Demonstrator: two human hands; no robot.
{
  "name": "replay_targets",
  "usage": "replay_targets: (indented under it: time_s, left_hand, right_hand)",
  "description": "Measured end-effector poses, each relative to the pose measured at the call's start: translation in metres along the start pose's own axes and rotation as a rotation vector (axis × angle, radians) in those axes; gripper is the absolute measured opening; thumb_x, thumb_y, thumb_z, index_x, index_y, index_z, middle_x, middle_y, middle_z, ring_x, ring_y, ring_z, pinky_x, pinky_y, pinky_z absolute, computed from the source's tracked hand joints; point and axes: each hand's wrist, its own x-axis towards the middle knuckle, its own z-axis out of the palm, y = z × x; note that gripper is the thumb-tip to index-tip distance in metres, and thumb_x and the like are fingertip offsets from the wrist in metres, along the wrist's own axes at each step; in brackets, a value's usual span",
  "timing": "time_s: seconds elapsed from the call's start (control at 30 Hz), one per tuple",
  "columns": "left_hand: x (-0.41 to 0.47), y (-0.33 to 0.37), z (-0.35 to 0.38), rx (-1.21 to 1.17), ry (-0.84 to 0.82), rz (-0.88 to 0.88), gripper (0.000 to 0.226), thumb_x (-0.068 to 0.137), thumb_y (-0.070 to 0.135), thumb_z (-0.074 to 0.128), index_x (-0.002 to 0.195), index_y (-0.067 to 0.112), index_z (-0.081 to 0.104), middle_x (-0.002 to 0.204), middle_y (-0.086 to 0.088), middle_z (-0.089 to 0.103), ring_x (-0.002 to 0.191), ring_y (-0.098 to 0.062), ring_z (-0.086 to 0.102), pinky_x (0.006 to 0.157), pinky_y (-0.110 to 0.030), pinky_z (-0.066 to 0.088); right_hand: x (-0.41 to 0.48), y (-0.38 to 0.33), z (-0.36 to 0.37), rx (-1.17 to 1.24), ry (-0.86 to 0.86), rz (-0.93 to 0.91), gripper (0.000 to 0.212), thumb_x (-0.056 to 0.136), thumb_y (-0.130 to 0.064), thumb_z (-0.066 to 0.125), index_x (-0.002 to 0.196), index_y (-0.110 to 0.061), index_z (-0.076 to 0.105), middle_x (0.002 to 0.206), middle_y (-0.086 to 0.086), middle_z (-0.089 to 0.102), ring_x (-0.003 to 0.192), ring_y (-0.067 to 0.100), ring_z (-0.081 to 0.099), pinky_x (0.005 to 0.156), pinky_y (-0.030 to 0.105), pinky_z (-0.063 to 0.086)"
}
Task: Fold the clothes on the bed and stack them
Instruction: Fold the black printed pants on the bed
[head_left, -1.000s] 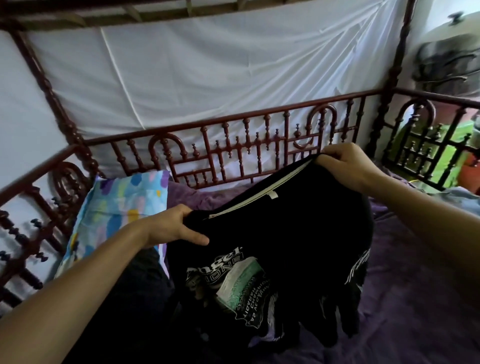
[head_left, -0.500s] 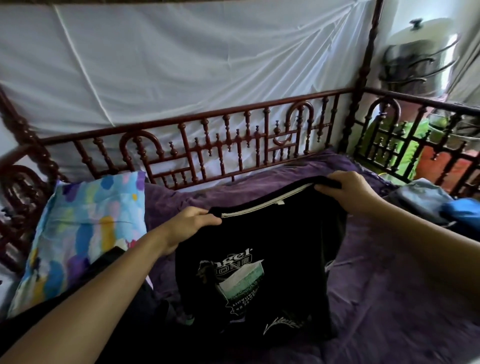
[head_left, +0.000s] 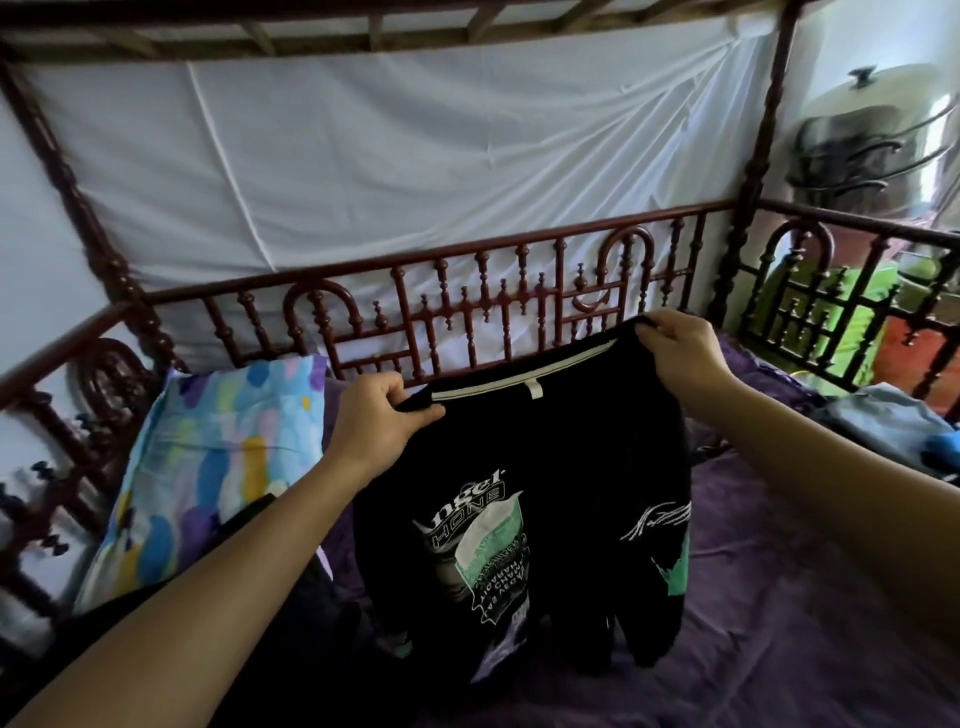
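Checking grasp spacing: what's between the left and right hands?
In the head view, the black shirt, its pale collar band uppermost, hangs between the left hand and the right hand; both pinch it.

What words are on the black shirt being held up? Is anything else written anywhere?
"nger": white letters on the black shirt; the start is lost in a fold.
"HONE": boxed letters just below.
Curved small print around the green patch: upside down and blurred, not readable.
White scribble on the shirt's right part: not readable.
Neck tag: too small to read.
No other text shows.
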Motion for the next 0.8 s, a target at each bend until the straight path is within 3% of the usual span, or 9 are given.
replay_targets:
  time_s: [0.1, 0.2, 0.3, 0.4, 0.5, 0.57, 0.63, 0.7, 0.8]
  left_hand:
    - [-0.001, -0.004, -0.011, 0.036, -0.037, -0.037, 0.052, 0.073, 0.032, 0.081, 0.055, 0.014, 0.036, 0.051, 0.007, 0.034, 0.046, -0.005, 0.032, 0.047, -0.020, 0.027]
    - [-0.003, -0.012, -0.035, -0.116, -0.256, -0.199, 0.060, 0.059, 0.047, 0.082, 0.080, -0.003, 0.059, 0.066, -0.006, 0.059, 0.060, -0.014, 0.057, 0.058, -0.030, 0.044]
    - [-0.010, -0.011, -0.058, -0.171, -0.524, -0.241, 0.044, 0.058, 0.031, 0.084, 0.089, 0.003, 0.070, 0.081, -0.006, 0.069, 0.071, -0.017, 0.067, 0.062, -0.025, 0.052]
    - [-0.001, -0.007, -0.085, -0.092, -0.573, -0.191, 0.028, 0.059, 0.016, 0.084, 0.083, 0.007, 0.074, 0.080, -0.007, 0.073, 0.068, -0.016, 0.069, 0.058, -0.019, 0.053]
    - [0.029, -0.016, -0.114, -0.119, -0.420, -0.086, 0.054, 0.043, 0.045, 0.093, 0.079, 0.009, 0.076, 0.079, -0.007, 0.074, 0.070, -0.012, 0.068, 0.063, -0.016, 0.054]
    - [0.044, -0.024, -0.117, -0.161, -0.375, -0.062, 0.061, 0.031, 0.060, 0.089, 0.073, 0.018, 0.074, 0.069, 0.002, 0.070, 0.064, -0.004, 0.063, 0.061, -0.013, 0.050]
    - [0.055, -0.034, -0.095, -0.085, -0.365, -0.067, 0.048, 0.044, 0.058, 0.087, 0.063, 0.019, 0.066, 0.057, 0.008, 0.060, 0.056, -0.002, 0.054, 0.057, -0.019, 0.045]
    - [0.061, -0.045, -0.054, -0.007, -0.351, -0.037, 0.032, 0.065, 0.035, 0.082, 0.057, 0.018, 0.057, 0.049, 0.011, 0.054, 0.049, -0.001, 0.047, 0.053, -0.022, 0.036]
    - [0.068, -0.055, 0.026, 0.126, -0.358, 0.060, 0.030, 0.079, 0.023, 0.075, 0.057, 0.024, 0.055, 0.049, 0.008, 0.053, 0.055, -0.008, 0.052, 0.055, -0.027, 0.038]
  right_hand:
    - [-0.009, -0.015, 0.009, -0.266, 0.004, -0.157, 0.021, 0.097, -0.036, 0.048, 0.094, -0.022, 0.063, 0.085, 0.001, 0.063, 0.081, 0.026, 0.056, 0.075, 0.037, 0.042]
    - [-0.025, -0.024, 0.000, -0.721, -0.088, -0.447, 0.053, 0.081, -0.078, 0.039, 0.101, -0.030, 0.051, 0.076, -0.003, 0.055, 0.068, 0.021, 0.048, 0.065, 0.034, 0.037]
    - [-0.033, -0.020, -0.012, -0.856, -0.226, -0.550, 0.073, 0.064, -0.093, 0.032, 0.095, -0.029, 0.048, 0.063, -0.007, 0.051, 0.060, 0.024, 0.053, 0.057, 0.031, 0.033]
    - [-0.043, -0.027, -0.013, -0.615, -0.241, -0.665, 0.064, 0.077, -0.083, 0.040, 0.074, -0.020, 0.054, 0.054, -0.005, 0.050, 0.050, 0.016, 0.051, 0.048, 0.030, 0.037]
    - [-0.057, -0.047, -0.007, -0.318, -0.307, -0.624, 0.041, 0.090, -0.052, 0.058, 0.065, -0.019, 0.052, 0.055, 0.000, 0.048, 0.049, 0.009, 0.044, 0.050, 0.030, 0.036]
    - [-0.065, -0.058, -0.010, -0.215, -0.351, -0.527, 0.034, 0.092, -0.041, 0.058, 0.069, -0.016, 0.057, 0.060, 0.005, 0.052, 0.053, 0.014, 0.047, 0.052, 0.031, 0.036]
    - [-0.071, -0.051, -0.016, -0.180, -0.361, -0.445, 0.031, 0.093, -0.037, 0.057, 0.071, -0.016, 0.059, 0.060, -0.001, 0.052, 0.053, 0.006, 0.045, 0.050, 0.025, 0.034]
    - [-0.076, -0.023, -0.024, -0.243, -0.330, -0.365, 0.030, 0.094, -0.037, 0.056, 0.068, -0.022, 0.055, 0.059, -0.007, 0.049, 0.054, 0.002, 0.044, 0.052, 0.021, 0.033]
    - [-0.087, 0.050, -0.042, -0.442, -0.294, -0.175, 0.029, 0.094, -0.039, 0.054, 0.068, -0.029, 0.048, 0.061, -0.007, 0.051, 0.062, 0.009, 0.052, 0.060, 0.032, 0.041]
